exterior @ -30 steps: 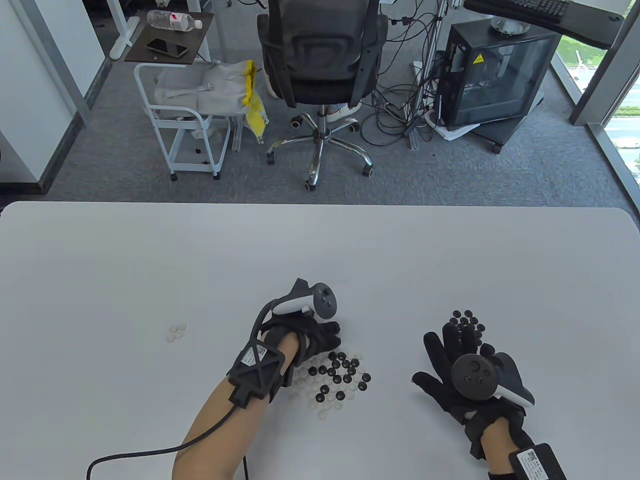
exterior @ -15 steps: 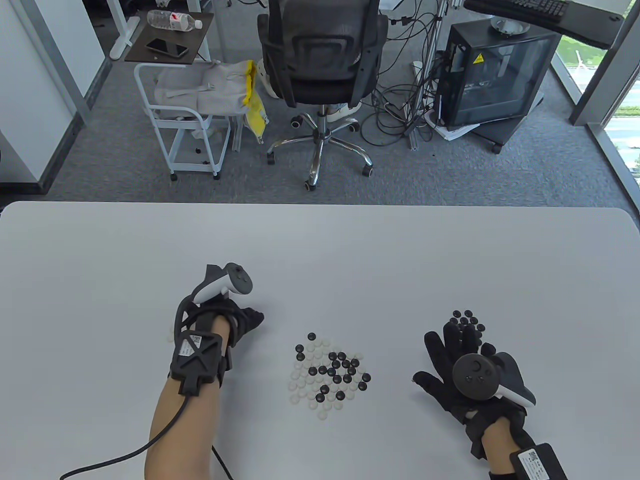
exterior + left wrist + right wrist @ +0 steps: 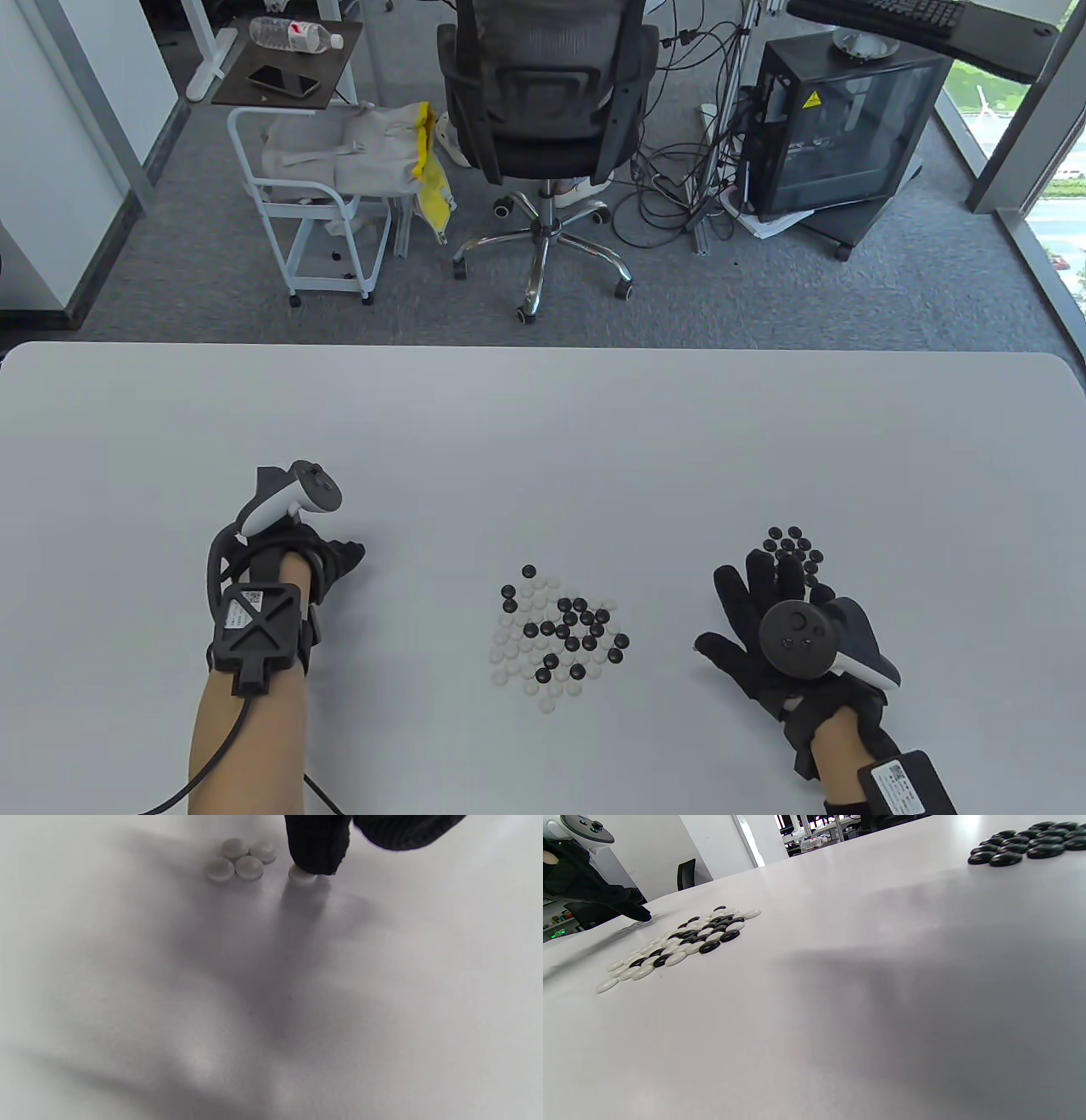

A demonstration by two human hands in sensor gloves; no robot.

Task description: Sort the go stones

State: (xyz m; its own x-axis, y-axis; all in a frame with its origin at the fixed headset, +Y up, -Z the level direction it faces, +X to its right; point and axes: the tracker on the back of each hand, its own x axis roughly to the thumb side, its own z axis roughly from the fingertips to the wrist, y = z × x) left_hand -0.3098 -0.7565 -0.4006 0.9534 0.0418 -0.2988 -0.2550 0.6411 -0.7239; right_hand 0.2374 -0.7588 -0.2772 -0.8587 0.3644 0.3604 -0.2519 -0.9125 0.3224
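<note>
Mixed black-and-white stones [image 3: 556, 632] mid-table, black pile [image 3: 793, 548] right, white cluster [image 3: 239, 859] left

Background is your typical messy office: a black mesh office chair [image 3: 543, 102] sits top center on gray carpet [image 3: 170, 280], with a tangle of cables [image 3: 679, 187] to its right. Upper right there's a black PC tower [image 3: 836, 127] with a glass side. Upper left has a white cart [image 3: 314, 212] piled with gray cloth and a yellow bag [image 3: 431, 174], and a small side table with a water bottle [image 3: 293, 34] and a phone [image 3: 282, 81] on it.
</note>
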